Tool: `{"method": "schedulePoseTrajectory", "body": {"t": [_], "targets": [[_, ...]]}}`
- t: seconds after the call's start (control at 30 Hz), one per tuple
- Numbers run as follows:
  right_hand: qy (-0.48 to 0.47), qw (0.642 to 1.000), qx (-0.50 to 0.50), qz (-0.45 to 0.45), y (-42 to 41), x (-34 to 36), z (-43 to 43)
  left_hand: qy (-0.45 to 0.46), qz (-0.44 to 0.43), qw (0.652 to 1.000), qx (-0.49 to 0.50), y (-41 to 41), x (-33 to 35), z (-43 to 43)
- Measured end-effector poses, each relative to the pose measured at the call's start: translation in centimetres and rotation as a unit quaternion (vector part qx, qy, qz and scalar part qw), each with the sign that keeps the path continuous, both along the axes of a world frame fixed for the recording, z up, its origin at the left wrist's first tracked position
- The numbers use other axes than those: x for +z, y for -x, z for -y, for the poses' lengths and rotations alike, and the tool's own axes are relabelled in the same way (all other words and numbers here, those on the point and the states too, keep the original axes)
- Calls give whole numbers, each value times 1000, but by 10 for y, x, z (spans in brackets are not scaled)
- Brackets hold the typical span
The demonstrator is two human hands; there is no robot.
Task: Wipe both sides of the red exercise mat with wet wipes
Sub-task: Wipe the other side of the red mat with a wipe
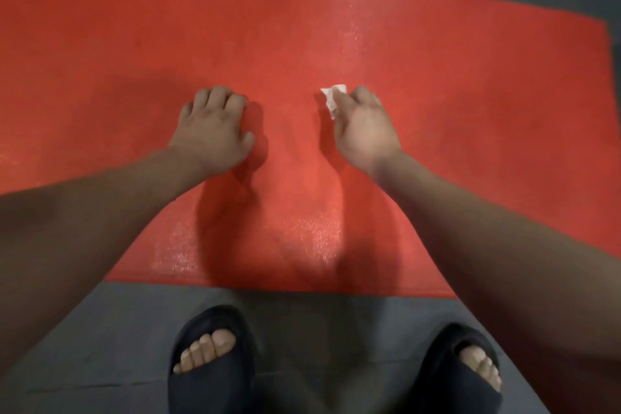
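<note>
The red mat (453,104) lies flat on a grey floor (319,323), its near edge just ahead of two dark slippers (215,380). Shiny patches show along that edge. Mid-mat, the right hand (364,133) pinches a white wipe (333,98) against it. The left hand (213,133) rests beside, fingers loosely bent, holding nothing.

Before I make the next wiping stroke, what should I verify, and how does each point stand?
1. Grip on wet wipe: ok, right hand fingers pinch it.
2. Wipe's contact with red mat: ok.
3. Brace: ok, left hand rests on mat.
4. Flatness: ok, no folds visible.
5. Footing: ok, slippers on grey floor, off mat.
6. Underside wiped: cannot tell.
</note>
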State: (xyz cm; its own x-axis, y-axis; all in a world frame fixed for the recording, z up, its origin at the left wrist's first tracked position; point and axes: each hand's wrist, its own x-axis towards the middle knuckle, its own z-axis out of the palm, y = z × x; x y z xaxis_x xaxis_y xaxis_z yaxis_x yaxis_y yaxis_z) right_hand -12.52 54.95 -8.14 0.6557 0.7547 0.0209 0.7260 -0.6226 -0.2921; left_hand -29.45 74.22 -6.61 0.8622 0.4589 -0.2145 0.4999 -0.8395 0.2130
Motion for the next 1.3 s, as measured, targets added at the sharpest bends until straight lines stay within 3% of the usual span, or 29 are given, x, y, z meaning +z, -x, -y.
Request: {"method": "schedulePoseTrajectory", "body": {"t": [0.2,0.27,0.37,0.47,0.57,0.67,0.8,0.87,0.93,1.0,1.07,1.1,1.17,1.23,1.3], "targets": [[34,981,-187,47,-57,-24,-13,-5,55,998,17,-41,-8,-34],[43,978,-191,66,-46,-30,-32,-7,69,997,29,-52,-13,-45],[6,991,-95,93,-2,-36,-70,-2,83,995,56,-65,-22,-57],[-13,992,76,97,37,-37,-88,-1,111,991,72,-75,-29,-66],[-4,982,156,104,12,-28,-83,-1,132,986,105,-87,-28,-77],[35,990,31,137,-42,-23,-62,6,102,988,118,-98,-22,-82],[116,978,-144,99,-71,-21,-56,12,40,993,109,-111,-14,-83],[92,987,-97,93,-46,-19,-71,10,26,994,108,-118,-11,-86],[59,993,53,86,-9,-21,-84,-5,47,994,100,-124,-13,-92],[25,979,190,74,11,-24,-85,-20,93,990,101,-131,-19,-96],[4,966,239,95,-9,-25,-83,-30,113,987,106,-136,-30,-96],[18,968,220,123,-25,-26,-82,-35,112,987,107,-137,-36,-95],[49,984,76,152,-61,-30,-81,-56,121,985,106,-135,-48,-90],[70,984,-99,129,-86,-29,-84,-84,140,981,102,-133,-54,-86],[75,980,-157,98,-77,-30,-98,-101,151,978,99,-133,-56,-85]]}}
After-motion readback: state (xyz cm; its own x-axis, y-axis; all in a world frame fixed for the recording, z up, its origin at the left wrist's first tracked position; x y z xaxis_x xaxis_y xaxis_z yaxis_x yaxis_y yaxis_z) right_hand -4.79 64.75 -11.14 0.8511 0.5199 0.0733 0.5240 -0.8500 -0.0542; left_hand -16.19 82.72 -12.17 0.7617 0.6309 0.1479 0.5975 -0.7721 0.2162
